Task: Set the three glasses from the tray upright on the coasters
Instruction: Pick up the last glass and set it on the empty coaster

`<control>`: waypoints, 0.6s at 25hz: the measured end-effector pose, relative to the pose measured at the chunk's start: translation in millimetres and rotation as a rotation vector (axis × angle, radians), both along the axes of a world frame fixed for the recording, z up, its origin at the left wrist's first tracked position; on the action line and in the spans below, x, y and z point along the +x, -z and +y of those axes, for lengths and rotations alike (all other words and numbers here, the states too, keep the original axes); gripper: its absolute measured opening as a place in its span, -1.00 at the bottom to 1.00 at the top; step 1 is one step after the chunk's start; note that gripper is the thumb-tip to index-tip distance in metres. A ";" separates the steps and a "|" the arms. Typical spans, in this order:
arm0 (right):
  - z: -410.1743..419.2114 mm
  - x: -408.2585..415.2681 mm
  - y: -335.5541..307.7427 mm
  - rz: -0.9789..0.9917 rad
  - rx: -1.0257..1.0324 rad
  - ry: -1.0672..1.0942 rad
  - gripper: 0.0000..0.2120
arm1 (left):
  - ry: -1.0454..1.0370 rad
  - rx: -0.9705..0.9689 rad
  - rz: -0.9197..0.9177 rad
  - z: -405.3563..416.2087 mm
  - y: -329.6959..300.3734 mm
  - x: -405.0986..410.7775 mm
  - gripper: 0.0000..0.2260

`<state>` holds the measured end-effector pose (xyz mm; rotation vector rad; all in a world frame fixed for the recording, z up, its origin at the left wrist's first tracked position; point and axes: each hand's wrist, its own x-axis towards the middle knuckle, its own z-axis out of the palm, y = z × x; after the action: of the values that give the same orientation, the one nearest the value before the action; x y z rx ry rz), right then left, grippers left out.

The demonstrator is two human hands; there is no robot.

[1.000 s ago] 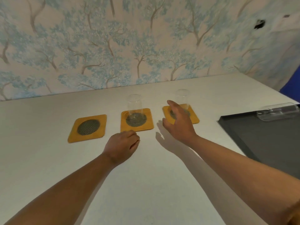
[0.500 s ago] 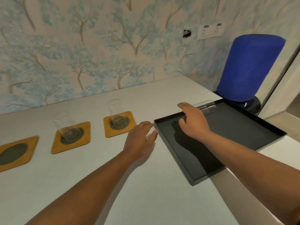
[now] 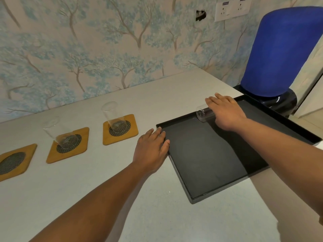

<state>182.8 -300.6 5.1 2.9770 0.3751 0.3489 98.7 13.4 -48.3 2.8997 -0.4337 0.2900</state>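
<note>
right hand (image 3: 225, 112) lies over the last glass (image 3: 203, 114), which is on its side at the far edge of the black tray (image 3: 201, 173), open mouth pointing left toward the coasters; fingers draped across the barrel from above, looks like closing on it, but can't tell if it's truly gripped or only covered

top-down wrap makes sense since the glass lies flat and could roll, palm over it stops that before the lift

left hand (image 3: 152, 149) rests flat on the tabletop (image 3: 122, 198), fingers loosely together, tips touching the near-left rim of the tray, holding nothing; probably steadying the tray so it doesn't slide while the other hand pulls the glass

two glasses already upright: one on the right coaster (image 3: 120, 130), glass (image 3: 111, 116) centered on the mesh disc, another glass (image 3: 56, 131) on the middle coaster (image 3: 68, 145)

left coaster (image 3: 15, 161) bare, partly cut by frame edge, that's where the third should go

task roughly two thirds done, remaining step is lift, turn upright, carry across past both standing glasses; risk is clipping them on the way

blue chair (image 3: 283, 49) behind the tray, not involved
</note>
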 end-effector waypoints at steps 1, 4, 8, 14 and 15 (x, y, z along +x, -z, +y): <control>0.4 3.0 0.6 0.009 -0.024 -0.013 -0.21 | -0.006 -0.006 0.006 -0.4 -1.1 -0.4 -0.37; 2.5 11.3 -0.8 0.018 -0.074 -0.057 -0.25 | -0.019 -0.018 0.016 -1.6 -2.5 -2.6 -0.36; 5.7 16.4 -4.6 0.064 -0.044 -0.085 -0.33 | -0.031 -0.007 0.014 -1.7 -1.1 -3.9 -0.36; 17.8 1.3 -12.3 -0.013 0.076 -0.100 -0.34 | -0.032 -0.087 0.048 -0.5 -1.2 -6.4 -0.30; 25.3 -3.8 -14.5 -0.038 0.115 -0.116 -0.32 | -0.028 -0.124 0.053 1.7 -0.8 -9.0 -0.27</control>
<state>179.0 -275.3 19.6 3.0619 0.5434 0.4532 89.6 15.1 -47.5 2.7869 -0.3531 0.2346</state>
